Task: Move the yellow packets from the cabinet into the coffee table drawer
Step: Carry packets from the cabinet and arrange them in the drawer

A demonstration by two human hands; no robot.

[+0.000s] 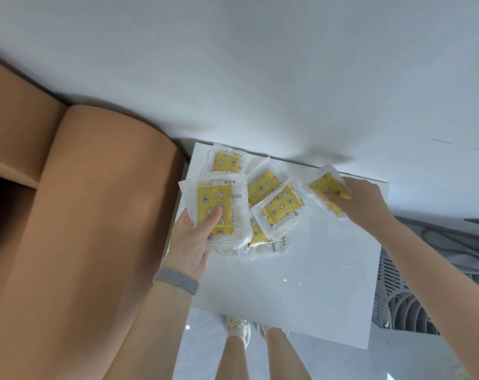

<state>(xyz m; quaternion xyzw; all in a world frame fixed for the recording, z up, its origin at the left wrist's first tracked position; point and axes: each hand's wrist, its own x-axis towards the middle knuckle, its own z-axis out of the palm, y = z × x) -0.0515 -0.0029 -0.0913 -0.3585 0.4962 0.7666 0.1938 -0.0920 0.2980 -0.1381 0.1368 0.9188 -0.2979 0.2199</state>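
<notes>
Several yellow packets in clear wrappers lie on the white cabinet top (301, 270). My left hand (194, 242) holds a small stack of yellow packets (219, 204) at the cabinet's left edge, thumb pressed on the top one. My right hand (361, 201) pinches another yellow packet (326, 187) just above the back right of the pile. A packet (227, 160) lies at the back by the wall, two packets (261, 185) (281, 209) lie in the middle, and one more packet (263, 242) sits partly under the held stack. The coffee table drawer is out of view.
A tan upholstered sofa arm (95, 229) stands close on the left of the cabinet. A white wall (260, 78) rises behind. A grey vented appliance (408, 303) sits low on the right. My legs and shoes (241, 330) show on the grey floor below.
</notes>
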